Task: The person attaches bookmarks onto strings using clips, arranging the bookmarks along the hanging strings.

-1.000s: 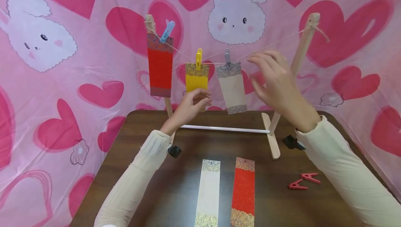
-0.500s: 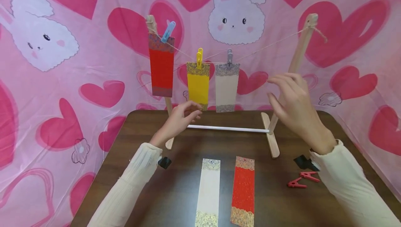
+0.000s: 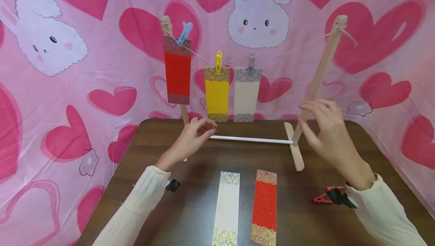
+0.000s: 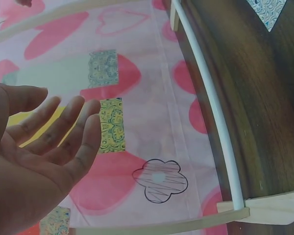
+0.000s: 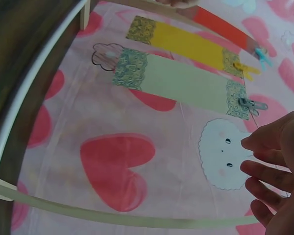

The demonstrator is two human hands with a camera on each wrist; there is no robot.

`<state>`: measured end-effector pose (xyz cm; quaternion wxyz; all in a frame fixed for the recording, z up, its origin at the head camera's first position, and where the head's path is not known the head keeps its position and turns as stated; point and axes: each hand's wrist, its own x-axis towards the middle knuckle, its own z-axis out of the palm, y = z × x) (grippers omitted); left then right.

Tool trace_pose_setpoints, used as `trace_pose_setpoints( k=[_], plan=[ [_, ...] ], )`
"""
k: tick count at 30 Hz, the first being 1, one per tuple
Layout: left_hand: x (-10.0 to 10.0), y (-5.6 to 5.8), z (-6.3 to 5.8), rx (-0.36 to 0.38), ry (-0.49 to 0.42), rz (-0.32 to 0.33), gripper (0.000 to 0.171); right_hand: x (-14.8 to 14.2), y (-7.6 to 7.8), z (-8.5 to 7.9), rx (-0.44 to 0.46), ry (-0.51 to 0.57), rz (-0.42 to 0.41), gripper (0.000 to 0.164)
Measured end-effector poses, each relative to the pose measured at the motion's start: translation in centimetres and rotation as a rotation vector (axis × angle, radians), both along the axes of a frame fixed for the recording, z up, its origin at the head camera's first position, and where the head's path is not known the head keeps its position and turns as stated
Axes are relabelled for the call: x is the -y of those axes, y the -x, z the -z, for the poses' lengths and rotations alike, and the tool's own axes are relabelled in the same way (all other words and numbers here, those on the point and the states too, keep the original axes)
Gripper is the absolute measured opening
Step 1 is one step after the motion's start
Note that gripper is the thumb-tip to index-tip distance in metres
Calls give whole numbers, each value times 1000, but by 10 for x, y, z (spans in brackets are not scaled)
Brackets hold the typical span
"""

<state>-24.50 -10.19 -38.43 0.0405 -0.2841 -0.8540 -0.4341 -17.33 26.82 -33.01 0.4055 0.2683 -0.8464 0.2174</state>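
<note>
My left hand (image 3: 192, 136) hovers with relaxed fingers just below the hanging yellow strip (image 3: 217, 97), holding nothing. Near the stand's right post floats my right hand (image 3: 326, 136), fingers loosely bent around air. A yellow clothespin (image 3: 218, 63) fixes the yellow strip to the string. Beside it a grey clothespin (image 3: 251, 63) holds up a white strip (image 3: 247, 97) with patterned ends. At the left, a light blue clothespin (image 3: 185, 34) keeps a red strip (image 3: 178, 73) on the string. In the right wrist view the grey clothespin (image 5: 253, 104) bites the white strip's patterned end.
A white strip (image 3: 227, 204) and a red strip (image 3: 264, 204) lie flat on the brown table (image 3: 163, 208). Pink clothespins (image 3: 321, 199) lie to the right, partly covered by the right wrist's black strap. The wooden stand has a right post (image 3: 321, 72) and a white crossbar (image 3: 251, 139).
Both hands have drawn down and back from the string, the right also outward to the right. The hanging white strip, tilted earlier, now hangs almost straight.
</note>
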Motion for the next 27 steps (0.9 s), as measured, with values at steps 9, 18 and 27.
trace_pose_setpoints(
  k=[9,18,27],
  plan=[
    [3,-10,7,46,-15,23,20,-5,-16,19,26,22,15,36],
    [7,-23,20,67,5,29,23,-10,-31,49,61,87,40,45],
    [8,-39,37,61,18,59,24,-22,-52,78,168,123,94,40]
  ],
)
